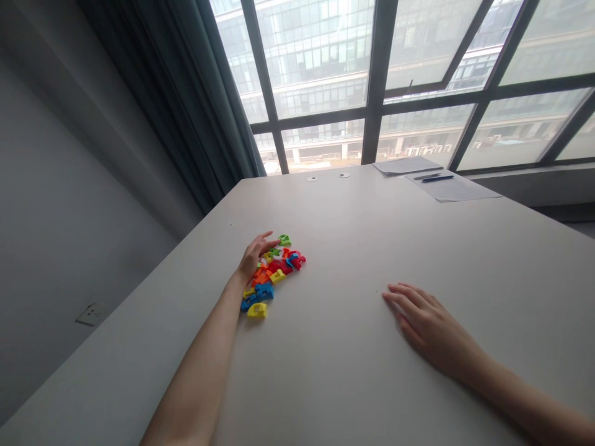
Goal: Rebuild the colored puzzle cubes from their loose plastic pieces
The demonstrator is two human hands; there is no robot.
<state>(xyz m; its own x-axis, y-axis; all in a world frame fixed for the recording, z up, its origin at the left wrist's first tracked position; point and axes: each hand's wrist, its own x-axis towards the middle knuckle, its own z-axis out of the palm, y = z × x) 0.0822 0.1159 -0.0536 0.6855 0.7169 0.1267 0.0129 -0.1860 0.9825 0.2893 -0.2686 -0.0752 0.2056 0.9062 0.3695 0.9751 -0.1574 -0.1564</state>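
My left hand (256,253) reaches to the far left side of a pile of small coloured plastic pieces (280,266). Its fingers are apart, and a fingertip is at or beside a green piece (284,240) at the pile's far end; I cannot tell whether they touch. Red, orange, white and blue pieces lie mixed in the middle. Nearer to me are a blue piece (264,291) and a yellow piece (257,310), next to my left forearm. My right hand (425,322) rests flat on the table to the right, fingers stretched out, holding nothing.
The white table (325,371) runs towards a large window. At its far right edge lie sheets of paper (465,189) with dark pens (437,178) on them. Two round fittings (344,175) sit near the far edge. A dark curtain (186,93) hangs at the left.
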